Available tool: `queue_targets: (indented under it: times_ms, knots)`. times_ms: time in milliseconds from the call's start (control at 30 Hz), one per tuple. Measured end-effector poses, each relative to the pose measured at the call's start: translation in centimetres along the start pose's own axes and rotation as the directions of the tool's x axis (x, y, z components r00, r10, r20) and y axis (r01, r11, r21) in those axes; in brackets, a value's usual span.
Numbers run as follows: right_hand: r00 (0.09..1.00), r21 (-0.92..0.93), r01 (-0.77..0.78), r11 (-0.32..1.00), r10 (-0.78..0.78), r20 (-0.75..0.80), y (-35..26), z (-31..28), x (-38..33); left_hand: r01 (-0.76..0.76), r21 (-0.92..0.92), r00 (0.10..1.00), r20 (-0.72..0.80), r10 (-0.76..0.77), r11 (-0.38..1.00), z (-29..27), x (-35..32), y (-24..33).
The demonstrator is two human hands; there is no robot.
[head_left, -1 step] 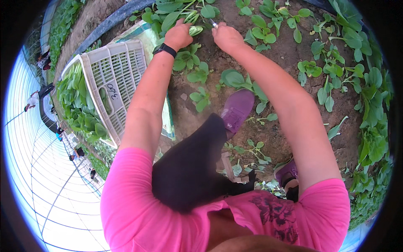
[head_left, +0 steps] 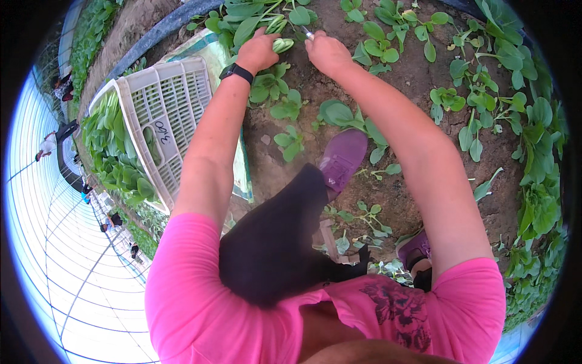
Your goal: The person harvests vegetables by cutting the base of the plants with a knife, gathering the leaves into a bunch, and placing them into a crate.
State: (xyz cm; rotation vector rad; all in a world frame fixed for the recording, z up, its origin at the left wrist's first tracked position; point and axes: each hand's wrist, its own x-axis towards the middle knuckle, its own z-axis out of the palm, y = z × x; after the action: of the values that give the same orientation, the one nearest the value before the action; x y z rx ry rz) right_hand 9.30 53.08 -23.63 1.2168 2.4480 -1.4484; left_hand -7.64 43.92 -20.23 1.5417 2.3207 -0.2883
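My left hand (head_left: pixel 258 52), wearing a black watch, is closed around a bunch of leafy greens (head_left: pixel 282 45) near the top of the view. Pale cut-looking stem ends face right, and broad green leaves spread beyond the fingers. To the right, my right hand (head_left: pixel 328 53) grips a small knife (head_left: pixel 307 31). Its short metal blade points up and left toward the bunch, with a small gap between them. Most of the knife's handle is hidden in my fist. Low green plants (head_left: pixel 288 104) grow in the soil just below my left hand.
A white plastic crate (head_left: pixel 172 100) full of greens stands left of my left forearm, on a pale sheet (head_left: pixel 245 176). More plants (head_left: pixel 379 45) grow in the soil at right. My purple shoe (head_left: pixel 344 159) is between my arms. Several people are far off at left.
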Motion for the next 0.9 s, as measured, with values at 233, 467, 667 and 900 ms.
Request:
queue_targets:
  times_ms: [233,467,667,900]
  knots:
    - [0.999,-0.042,0.015,0.999,-0.014,0.03,0.0,-0.2,1.9,0.029,0.057,0.998,0.047,-0.031,0.998,0.4,0.5,-0.4]
    - [0.996,-0.037,-0.043,0.998,0.046,0.077,-1.0,0.1,2.6,0.051,0.049,0.998,0.024,-0.052,0.998,0.8,1.1,-0.5]
    - [0.977,-0.085,-0.031,0.996,0.048,0.207,-2.0,-0.9,1.1,0.028,0.014,0.999,0.028,-0.028,1.0,0.3,0.6,-0.8]
    - [0.989,0.025,-0.084,0.996,0.08,0.123,2.7,1.3,-2.4,-0.146,-0.167,0.989,-0.013,0.145,0.975,-2.0,-1.8,0.3]
